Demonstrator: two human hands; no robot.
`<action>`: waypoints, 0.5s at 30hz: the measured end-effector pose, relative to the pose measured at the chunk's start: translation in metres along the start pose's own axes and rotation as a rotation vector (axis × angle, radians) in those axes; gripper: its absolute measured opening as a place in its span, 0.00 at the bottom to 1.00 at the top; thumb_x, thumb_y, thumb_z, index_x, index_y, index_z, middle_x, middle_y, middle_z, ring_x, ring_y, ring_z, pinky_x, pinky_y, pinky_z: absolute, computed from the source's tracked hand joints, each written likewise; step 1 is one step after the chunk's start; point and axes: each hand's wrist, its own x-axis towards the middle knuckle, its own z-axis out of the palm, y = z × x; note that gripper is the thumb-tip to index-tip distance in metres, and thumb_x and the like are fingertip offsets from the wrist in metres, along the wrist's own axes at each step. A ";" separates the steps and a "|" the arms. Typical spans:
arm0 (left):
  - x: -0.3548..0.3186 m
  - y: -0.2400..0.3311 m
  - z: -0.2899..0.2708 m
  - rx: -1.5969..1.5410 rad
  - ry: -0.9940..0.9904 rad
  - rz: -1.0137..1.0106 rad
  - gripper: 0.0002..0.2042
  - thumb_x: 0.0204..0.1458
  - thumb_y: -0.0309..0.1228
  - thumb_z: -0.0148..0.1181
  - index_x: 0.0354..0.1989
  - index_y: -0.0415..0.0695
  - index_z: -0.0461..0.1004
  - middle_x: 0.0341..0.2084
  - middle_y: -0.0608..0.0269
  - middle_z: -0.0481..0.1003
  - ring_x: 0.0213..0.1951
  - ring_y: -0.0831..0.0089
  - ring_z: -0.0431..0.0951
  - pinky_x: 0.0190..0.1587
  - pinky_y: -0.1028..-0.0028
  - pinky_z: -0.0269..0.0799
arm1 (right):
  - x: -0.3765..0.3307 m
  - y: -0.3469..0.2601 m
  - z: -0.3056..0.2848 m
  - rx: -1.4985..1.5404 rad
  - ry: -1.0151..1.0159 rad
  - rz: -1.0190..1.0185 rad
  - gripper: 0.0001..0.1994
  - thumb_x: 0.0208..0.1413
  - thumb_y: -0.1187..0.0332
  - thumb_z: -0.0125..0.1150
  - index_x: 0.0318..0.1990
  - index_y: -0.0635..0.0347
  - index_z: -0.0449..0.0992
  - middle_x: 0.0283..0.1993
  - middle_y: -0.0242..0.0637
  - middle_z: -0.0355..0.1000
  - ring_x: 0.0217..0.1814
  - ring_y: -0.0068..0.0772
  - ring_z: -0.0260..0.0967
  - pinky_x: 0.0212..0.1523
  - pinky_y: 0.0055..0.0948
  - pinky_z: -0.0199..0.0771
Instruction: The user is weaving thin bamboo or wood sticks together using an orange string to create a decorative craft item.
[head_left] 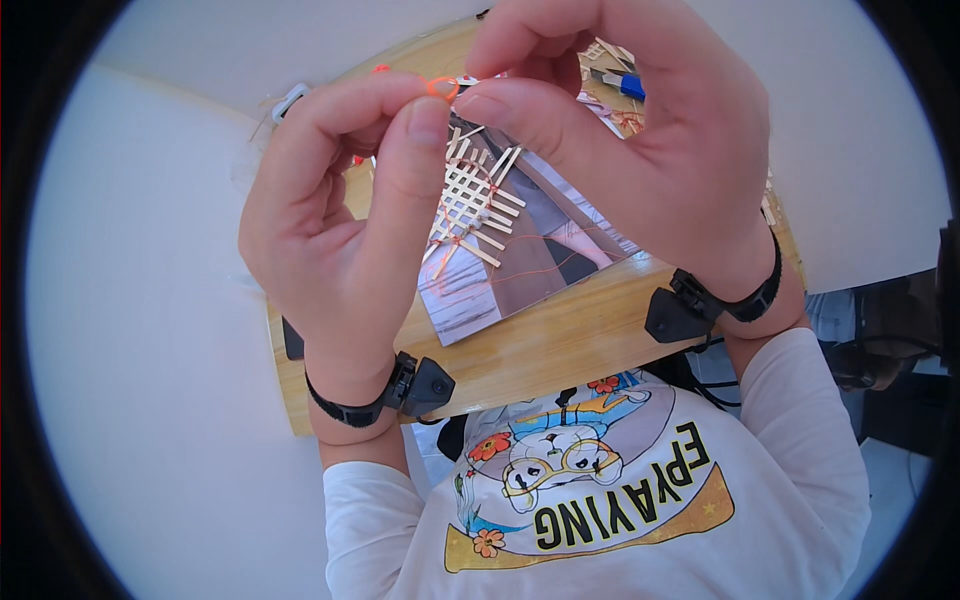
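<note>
High above the table, my left hand [345, 190] pinches a small orange loop [443, 88], perhaps of thread, between thumb and forefinger. Close beside it, the thumb and forefinger of my right hand [620, 130] come together at the loop's right side; whatever lies between them is too small to make out. Below both hands sits an open lattice of woven pale strips [470, 190], with orange thread wound along its edges. Loose orange thread [545, 240] trails from the lattice to the right, across a glossy printed sheet [520, 285].
A wooden table [530, 350] carries the sheet. Beyond my right hand lie a blue-handled craft knife [628, 86] and more pale strips with orange thread [628, 122]. A dark flat object [292, 340] shows at the table's left edge. Cables hang at the right.
</note>
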 end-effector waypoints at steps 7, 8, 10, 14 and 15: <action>0.002 -0.001 -0.001 0.029 0.001 0.033 0.06 0.51 0.25 0.58 0.34 0.35 0.73 0.27 0.64 0.75 0.27 0.85 0.70 0.31 0.88 0.64 | 0.004 0.004 -0.002 -0.082 0.008 -0.042 0.07 0.52 0.70 0.57 0.34 0.65 0.73 0.25 0.31 0.68 0.27 0.18 0.63 0.30 0.16 0.64; 0.002 -0.001 -0.001 0.026 0.000 0.030 0.06 0.51 0.24 0.58 0.34 0.35 0.73 0.27 0.64 0.75 0.27 0.85 0.70 0.31 0.88 0.65 | 0.005 0.004 -0.001 -0.092 0.009 -0.049 0.06 0.52 0.71 0.57 0.34 0.65 0.73 0.25 0.31 0.68 0.27 0.18 0.63 0.30 0.16 0.64; 0.002 -0.002 -0.001 0.022 0.000 0.028 0.05 0.51 0.24 0.57 0.34 0.35 0.73 0.28 0.63 0.75 0.27 0.84 0.71 0.32 0.88 0.65 | 0.000 0.004 -0.007 -0.116 0.010 -0.061 0.06 0.52 0.71 0.57 0.34 0.65 0.73 0.25 0.31 0.68 0.27 0.18 0.63 0.30 0.16 0.64; 0.001 -0.003 0.000 0.014 -0.036 0.045 0.05 0.51 0.22 0.57 0.34 0.34 0.72 0.29 0.62 0.75 0.29 0.83 0.71 0.33 0.87 0.65 | 0.005 -0.001 0.000 -0.159 0.014 -0.088 0.06 0.52 0.71 0.57 0.34 0.65 0.73 0.25 0.31 0.68 0.28 0.18 0.63 0.30 0.16 0.64; 0.001 -0.002 0.000 0.049 -0.055 0.032 0.04 0.50 0.21 0.57 0.34 0.34 0.72 0.29 0.62 0.75 0.29 0.82 0.72 0.34 0.86 0.65 | 0.004 -0.001 -0.001 -0.174 0.015 -0.093 0.06 0.52 0.71 0.57 0.34 0.65 0.73 0.25 0.31 0.68 0.28 0.18 0.63 0.30 0.16 0.64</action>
